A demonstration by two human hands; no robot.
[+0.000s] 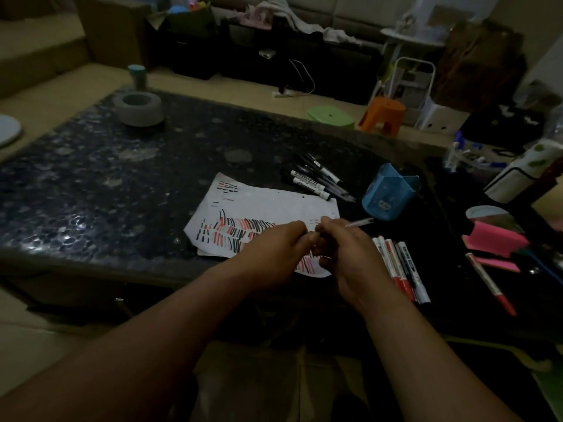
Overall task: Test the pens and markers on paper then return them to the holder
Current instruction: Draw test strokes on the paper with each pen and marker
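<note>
Left hand [274,248] and right hand [344,254] meet over the scribbled paper [274,205] near the desk's [122,178] front edge, both pinching one clear pen [359,222].

Grey round dish [138,108] at far left corner of dark table [91,178]. Green stool [330,115] beside orange stool [382,115] on floor. Pink notes [493,242] at right.

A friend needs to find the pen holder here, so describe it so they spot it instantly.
On the dark speckled table, find the white paper covered in red and black strokes. Just right of its far corner lies the pen holder. It is the only blue, angular-sided container, apparently tipped over, beside loose black pens.
</note>
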